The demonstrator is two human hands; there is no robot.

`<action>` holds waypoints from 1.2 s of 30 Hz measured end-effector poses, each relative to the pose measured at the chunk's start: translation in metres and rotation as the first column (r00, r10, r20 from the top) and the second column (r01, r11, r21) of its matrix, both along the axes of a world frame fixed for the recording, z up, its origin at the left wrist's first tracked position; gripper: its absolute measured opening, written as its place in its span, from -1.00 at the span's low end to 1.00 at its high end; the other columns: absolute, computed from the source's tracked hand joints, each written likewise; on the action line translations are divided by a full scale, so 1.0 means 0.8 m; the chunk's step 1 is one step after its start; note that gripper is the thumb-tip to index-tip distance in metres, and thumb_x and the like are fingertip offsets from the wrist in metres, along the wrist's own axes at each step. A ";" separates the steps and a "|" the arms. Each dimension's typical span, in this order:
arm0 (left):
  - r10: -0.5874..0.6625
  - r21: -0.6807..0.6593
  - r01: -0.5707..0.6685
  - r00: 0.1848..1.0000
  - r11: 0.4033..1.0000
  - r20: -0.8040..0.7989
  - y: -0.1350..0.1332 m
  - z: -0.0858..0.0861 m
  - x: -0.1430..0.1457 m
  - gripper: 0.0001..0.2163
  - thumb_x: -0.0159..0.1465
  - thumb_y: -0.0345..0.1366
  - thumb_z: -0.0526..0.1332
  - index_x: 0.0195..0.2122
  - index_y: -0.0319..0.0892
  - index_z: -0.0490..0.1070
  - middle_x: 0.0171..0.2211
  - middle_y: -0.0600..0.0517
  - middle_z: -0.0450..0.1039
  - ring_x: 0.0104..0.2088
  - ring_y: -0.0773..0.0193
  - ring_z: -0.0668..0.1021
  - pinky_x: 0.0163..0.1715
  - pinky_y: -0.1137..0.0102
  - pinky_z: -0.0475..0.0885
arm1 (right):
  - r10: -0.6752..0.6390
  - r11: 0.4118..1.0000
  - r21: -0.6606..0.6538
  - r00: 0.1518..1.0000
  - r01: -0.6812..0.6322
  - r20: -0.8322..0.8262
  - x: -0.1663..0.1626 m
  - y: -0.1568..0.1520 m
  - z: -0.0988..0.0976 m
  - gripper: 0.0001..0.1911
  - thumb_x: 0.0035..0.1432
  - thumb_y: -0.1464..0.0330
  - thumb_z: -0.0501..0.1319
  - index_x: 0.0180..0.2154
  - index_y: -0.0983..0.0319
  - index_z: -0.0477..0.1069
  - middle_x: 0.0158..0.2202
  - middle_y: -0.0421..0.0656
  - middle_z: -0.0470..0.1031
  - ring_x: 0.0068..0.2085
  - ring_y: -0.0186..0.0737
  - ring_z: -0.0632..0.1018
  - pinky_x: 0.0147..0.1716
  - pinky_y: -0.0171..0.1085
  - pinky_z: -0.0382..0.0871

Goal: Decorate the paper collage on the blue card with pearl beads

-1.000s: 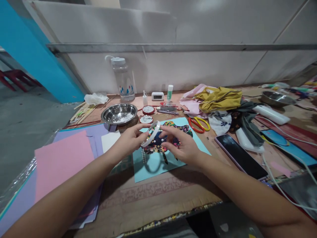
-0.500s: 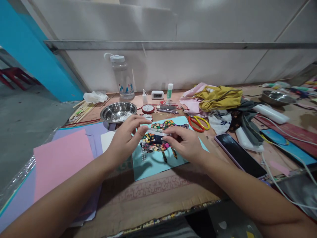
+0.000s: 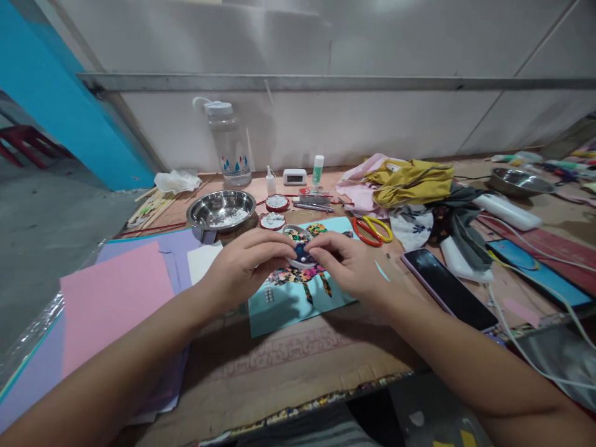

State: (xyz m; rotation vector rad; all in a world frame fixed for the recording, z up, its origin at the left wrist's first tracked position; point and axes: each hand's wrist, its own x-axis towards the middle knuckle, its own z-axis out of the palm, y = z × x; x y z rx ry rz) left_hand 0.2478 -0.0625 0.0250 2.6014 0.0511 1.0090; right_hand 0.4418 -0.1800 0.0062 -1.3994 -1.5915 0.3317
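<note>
My left hand [image 3: 246, 264] and my right hand [image 3: 349, 267] meet over a light blue card [image 3: 284, 304] that bears a colourful patterned cut-out [image 3: 298, 273]. Between their fingertips both hands pinch a small round white-rimmed lid [image 3: 298, 248], held tilted just above the card. A short strip of white beads [image 3: 269, 295] lies on the card below my left hand. The card rests on a brown cardboard sheet [image 3: 288, 360].
Pink and lilac paper sheets [image 3: 112, 298] lie left. A steel bowl [image 3: 221, 211], two small bead tubs [image 3: 274, 212], a water bottle [image 3: 228, 146], glue tubes and a small clock stand behind. Scissors [image 3: 372, 230], fabric pile [image 3: 414, 186], phones [image 3: 449, 288] and cables fill the right.
The white lid has turned from edge-on to a tilted ring facing me, and both hands have drawn closer together around it, slightly lower over the card.
</note>
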 end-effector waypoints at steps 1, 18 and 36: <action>-0.031 -0.006 0.031 0.999 0.999 -0.015 0.000 0.002 -0.001 -0.87 0.37 -0.41 0.17 -0.17 -0.12 0.50 -0.14 -0.03 0.59 -0.12 0.29 0.60 -0.10 0.37 0.53 | -0.049 0.999 -0.005 0.999 0.049 -0.008 0.002 0.002 0.000 -0.84 0.28 0.28 0.18 -0.22 0.20 0.50 -0.34 -0.16 0.55 -0.38 -0.29 0.50 -0.38 -0.32 0.36; 0.135 -0.572 -0.200 0.979 0.796 -0.155 -0.008 -0.010 0.004 -0.70 0.43 -0.24 0.08 0.11 -0.11 0.45 -0.11 -0.04 0.57 -0.23 0.25 0.59 -0.20 0.32 0.53 | -0.051 0.983 -0.174 0.826 -0.057 -0.561 0.015 0.024 -0.019 -0.69 0.25 0.12 0.20 -0.12 0.21 0.41 -0.66 -0.40 0.13 -0.67 -0.43 0.19 -0.68 -0.39 0.07; 0.297 -0.477 -0.274 0.954 0.835 -0.029 -0.021 0.000 0.003 -0.84 0.28 -0.26 0.29 -0.17 -0.14 0.60 -0.31 0.04 0.64 -0.38 0.32 0.58 -0.37 0.45 0.48 | -0.013 1.000 -0.003 0.970 0.012 -0.241 0.011 0.014 -0.011 -0.75 0.34 0.16 0.10 -0.20 0.18 0.43 -0.18 -0.13 0.35 -0.40 -0.35 0.41 -0.45 -0.31 0.37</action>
